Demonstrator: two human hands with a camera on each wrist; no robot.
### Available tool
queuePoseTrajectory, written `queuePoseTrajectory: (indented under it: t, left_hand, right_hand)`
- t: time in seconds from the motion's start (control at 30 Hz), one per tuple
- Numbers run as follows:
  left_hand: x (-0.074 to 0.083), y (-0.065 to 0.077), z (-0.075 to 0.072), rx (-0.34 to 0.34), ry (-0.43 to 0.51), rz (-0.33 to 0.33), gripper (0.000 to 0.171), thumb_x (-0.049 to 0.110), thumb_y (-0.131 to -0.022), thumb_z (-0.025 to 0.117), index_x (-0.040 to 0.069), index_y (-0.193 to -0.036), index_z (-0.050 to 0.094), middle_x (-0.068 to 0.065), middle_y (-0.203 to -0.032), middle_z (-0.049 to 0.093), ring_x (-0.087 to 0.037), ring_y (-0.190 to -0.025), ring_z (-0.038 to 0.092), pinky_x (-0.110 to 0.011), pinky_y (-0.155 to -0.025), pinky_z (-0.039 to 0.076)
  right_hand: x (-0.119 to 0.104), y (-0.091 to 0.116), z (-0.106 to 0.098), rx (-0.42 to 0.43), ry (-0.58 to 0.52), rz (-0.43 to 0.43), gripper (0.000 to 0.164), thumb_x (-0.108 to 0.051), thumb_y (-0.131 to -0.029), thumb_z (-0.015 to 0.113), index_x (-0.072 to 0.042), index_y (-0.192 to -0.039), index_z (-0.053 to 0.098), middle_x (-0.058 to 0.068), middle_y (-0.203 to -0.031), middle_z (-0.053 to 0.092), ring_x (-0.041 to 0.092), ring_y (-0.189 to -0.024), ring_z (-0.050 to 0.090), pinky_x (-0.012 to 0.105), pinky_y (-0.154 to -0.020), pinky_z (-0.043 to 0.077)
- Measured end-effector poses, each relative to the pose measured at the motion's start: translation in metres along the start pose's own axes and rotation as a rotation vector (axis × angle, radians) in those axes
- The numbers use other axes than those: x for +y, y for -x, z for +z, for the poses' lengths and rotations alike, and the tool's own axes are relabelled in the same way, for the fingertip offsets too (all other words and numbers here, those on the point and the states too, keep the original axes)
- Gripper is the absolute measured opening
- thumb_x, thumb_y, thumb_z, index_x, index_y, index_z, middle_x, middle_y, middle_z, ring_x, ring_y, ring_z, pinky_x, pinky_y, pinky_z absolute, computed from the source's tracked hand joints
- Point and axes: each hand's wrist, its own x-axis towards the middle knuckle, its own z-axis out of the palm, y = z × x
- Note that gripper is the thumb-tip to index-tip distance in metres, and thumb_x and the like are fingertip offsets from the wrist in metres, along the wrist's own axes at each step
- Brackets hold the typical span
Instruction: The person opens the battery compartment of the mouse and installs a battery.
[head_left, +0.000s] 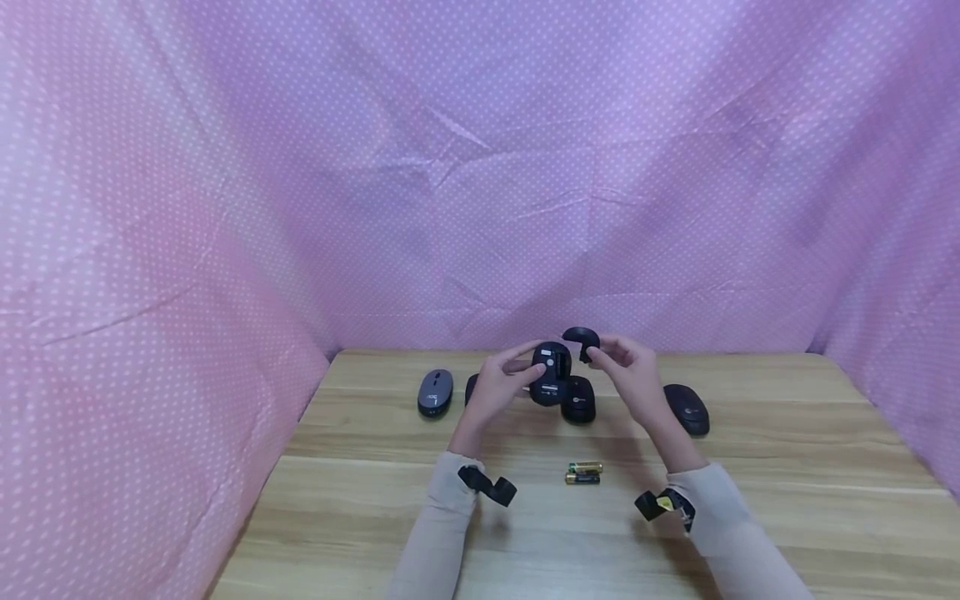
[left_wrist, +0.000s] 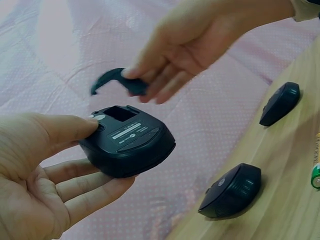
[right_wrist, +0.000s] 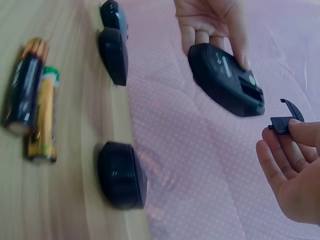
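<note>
My left hand (head_left: 495,390) holds a black computer mouse (head_left: 551,385) above the table, thumb on its upturned underside and fingers beneath. A dark battery slot (left_wrist: 121,113) lies uncovered in that underside, beside white labels. Between thumb and fingers, my right hand (head_left: 633,377) pinches a black battery cover (right_wrist: 281,125) with a curved end piece. The cover is apart from the mouse, just to its right in the head view. Two AA batteries, one green and gold (head_left: 586,467) and one black and gold (head_left: 582,479), lie side by side on the table below the hands.
Along the back of the wooden table (head_left: 360,500) are a grey mouse (head_left: 435,392) at left, a black mouse (head_left: 578,407) behind the held one, and another black mouse (head_left: 686,408) at right. My left hand mostly hides one more dark mouse (head_left: 470,388). Pink dotted cloth (head_left: 480,208) surrounds the table.
</note>
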Motion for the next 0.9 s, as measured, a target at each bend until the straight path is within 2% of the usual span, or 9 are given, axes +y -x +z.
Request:
queuePoseTrajectory:
  t: [0.13,0.3,0.4,0.5,0.6,0.73,0.9]
  left_hand:
    - [0.001,0.000,-0.006,0.068,0.056,0.013,0.046,0.018,-0.097,0.071,0.017,-0.141,0.062,-0.022,-0.132,0.067,-0.034,-0.115,0.070,-0.039,-0.079,0.064]
    - [0.005,-0.001,-0.011,0.139,0.094,0.027,0.046,0.016,-0.097,0.071,0.015,-0.142,0.061,-0.023,-0.129,0.068,-0.034,-0.109,0.073,-0.047,-0.082,0.063]
    - [0.007,0.000,-0.013,0.157,0.094,0.022,0.045,0.017,-0.097,0.071,0.017,-0.141,0.062,-0.022,-0.130,0.069,-0.032,-0.110,0.073,-0.045,-0.082,0.064]
    - [0.007,0.001,-0.014,0.157,0.095,0.021,0.046,0.016,-0.096,0.071,0.017,-0.142,0.062,-0.022,-0.129,0.069,-0.033,-0.110,0.072,-0.045,-0.082,0.063]
    - [0.005,0.001,-0.014,0.151,0.103,0.024,0.046,0.015,-0.096,0.071,0.017,-0.141,0.062,-0.023,-0.129,0.069,-0.034,-0.108,0.073,-0.043,-0.081,0.064]
    - [0.004,0.001,-0.015,0.142,0.100,0.020,0.047,0.016,-0.096,0.071,0.016,-0.142,0.061,-0.022,-0.131,0.068,-0.034,-0.108,0.073,-0.039,-0.077,0.064]
    - [0.004,0.002,-0.015,0.132,0.084,0.009,0.047,0.018,-0.096,0.072,0.017,-0.142,0.061,-0.021,-0.132,0.068,-0.033,-0.112,0.072,-0.049,-0.086,0.062]
  right_hand:
    - [0.004,0.004,-0.006,-0.032,0.015,-0.012,0.026,-0.004,-0.096,0.069,0.014,-0.115,0.066,0.021,-0.095,0.075,0.005,-0.077,0.072,0.019,-0.075,0.060]
    - [0.014,0.010,-0.010,-0.094,0.087,0.012,0.027,-0.002,-0.095,0.069,0.014,-0.116,0.067,0.032,-0.098,0.072,0.005,-0.076,0.071,0.023,-0.072,0.062]
    - [0.023,0.014,-0.011,-0.147,0.165,0.036,0.028,-0.002,-0.094,0.070,0.013,-0.117,0.067,0.029,-0.097,0.073,0.009,-0.075,0.071,0.025,-0.071,0.062]
    - [0.032,0.020,-0.009,-0.211,0.252,0.052,0.028,-0.005,-0.094,0.072,0.010,-0.117,0.068,0.023,-0.094,0.075,0.011,-0.076,0.070,0.023,-0.070,0.059]
    - [0.039,0.024,-0.006,-0.281,0.316,0.039,0.026,-0.005,-0.093,0.073,0.007,-0.115,0.070,0.016,-0.091,0.076,0.006,-0.077,0.067,0.019,-0.070,0.056]
    - [0.044,0.028,-0.001,-0.374,0.317,0.026,0.020,-0.003,-0.091,0.074,0.006,-0.109,0.071,0.013,-0.087,0.076,0.001,-0.075,0.063,0.019,-0.069,0.054]
    - [0.045,0.031,0.006,-0.475,0.342,0.037,0.017,-0.003,-0.092,0.073,0.005,-0.106,0.072,0.010,-0.083,0.075,0.004,-0.074,0.062,0.019,-0.067,0.053]
